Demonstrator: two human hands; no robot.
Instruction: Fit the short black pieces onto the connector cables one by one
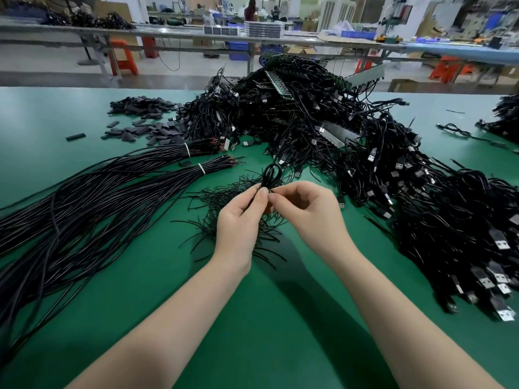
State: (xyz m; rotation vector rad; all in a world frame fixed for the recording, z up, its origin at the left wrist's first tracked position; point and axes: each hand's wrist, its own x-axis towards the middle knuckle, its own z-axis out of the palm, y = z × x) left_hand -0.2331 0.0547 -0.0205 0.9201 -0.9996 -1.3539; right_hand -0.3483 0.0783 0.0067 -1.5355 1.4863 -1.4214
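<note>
Over the green desk [280,318], both forearms reach forward and the left hand [238,220] and right hand [306,211] meet above a scatter of thin black ties [224,220]. Their fingers pinch a coiled black connector cable [271,175], whose loop stands upward and away. The pinch hides the cable's ends, and the short black pieces [143,127] lie heaped far left, flat, pointing every way.

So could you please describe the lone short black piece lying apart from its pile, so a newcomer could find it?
Start at the green table and find the heap of short black pieces far left. The lone short black piece lies left of it, with bare mat all round.
</note>
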